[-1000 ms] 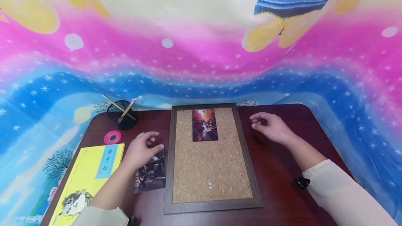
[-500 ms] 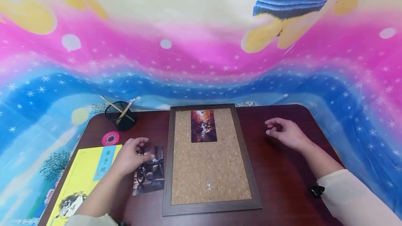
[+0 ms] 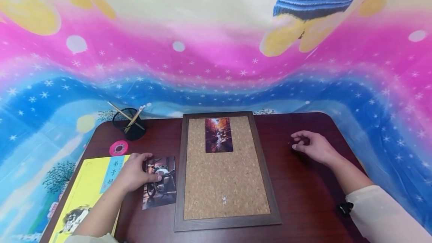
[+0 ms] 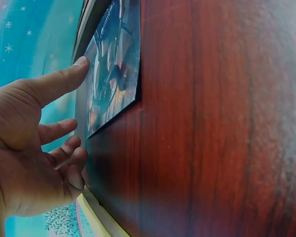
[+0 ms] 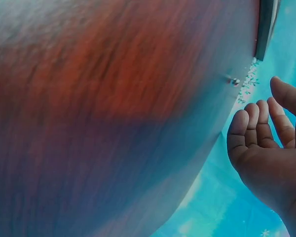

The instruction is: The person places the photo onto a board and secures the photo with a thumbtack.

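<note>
My left hand (image 3: 136, 173) is at the left edge of a motorcycle photo (image 3: 167, 186), its thumb reaching over the picture. In the left wrist view the thumb is spread from loosely bent fingers (image 4: 71, 153), and the photo (image 4: 113, 74) lies on the table beyond them. My right hand (image 3: 314, 147) hovers over the right side of the table, fingers loosely curled and nothing between them. Close to its fingertips is a tiny shiny object, seen as a small pin-like piece (image 5: 233, 80) in the right wrist view. A framed cork board (image 3: 233, 183) lies between the hands.
A photo of an autumn stream (image 3: 219, 138) is fixed near the cork board's top. At left are a yellow book (image 3: 92, 175), a pink tape roll (image 3: 119, 148) and a black mesh cup (image 3: 136, 130) with pencils. A patterned cloth (image 3: 216, 66) hangs behind the table.
My left hand has moved left and down to the motorcycle photo's left edge. My right hand has moved right, away from the cork board, and slightly down.
</note>
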Motion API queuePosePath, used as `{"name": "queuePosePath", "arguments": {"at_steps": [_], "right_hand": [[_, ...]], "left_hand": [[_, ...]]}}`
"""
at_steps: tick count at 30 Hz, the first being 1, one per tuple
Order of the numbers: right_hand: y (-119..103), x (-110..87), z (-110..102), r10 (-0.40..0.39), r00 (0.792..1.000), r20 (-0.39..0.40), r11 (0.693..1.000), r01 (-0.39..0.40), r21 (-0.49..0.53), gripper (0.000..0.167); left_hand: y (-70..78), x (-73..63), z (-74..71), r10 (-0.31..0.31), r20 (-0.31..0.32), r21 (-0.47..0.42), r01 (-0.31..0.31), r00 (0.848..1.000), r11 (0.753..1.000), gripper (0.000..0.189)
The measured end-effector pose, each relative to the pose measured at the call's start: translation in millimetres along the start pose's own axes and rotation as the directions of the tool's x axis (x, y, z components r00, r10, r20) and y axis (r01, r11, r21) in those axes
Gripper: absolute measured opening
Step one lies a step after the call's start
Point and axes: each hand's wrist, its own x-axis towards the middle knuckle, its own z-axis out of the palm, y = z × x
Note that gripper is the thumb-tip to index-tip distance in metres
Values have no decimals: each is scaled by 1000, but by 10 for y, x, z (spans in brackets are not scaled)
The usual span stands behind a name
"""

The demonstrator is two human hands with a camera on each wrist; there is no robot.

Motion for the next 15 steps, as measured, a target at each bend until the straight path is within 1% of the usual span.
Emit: {"name": "queuePosePath", "arguments": {"at_steps": [3,7,11,15], "right_hand": [[48,1,8,6,1000,7,1000,-6,-7,44],[107,18,27,15,1000,13,1000,-15,-1,43],[139,29,50,19,1000,25,1000,-19,-3,44],[171,54,84,0,1000,31,1000,1,-18,42]], "left_hand": [[-14,-10,3,-10,20,4,10,1000,1000,104],[-34,-16,23,-22,34,13,21,999,1000,106],[-43,-11,44,-20,27,18,20,999,1000,103],[-41,-3,53,-21,20,19,21,1000,1000,97]]}}
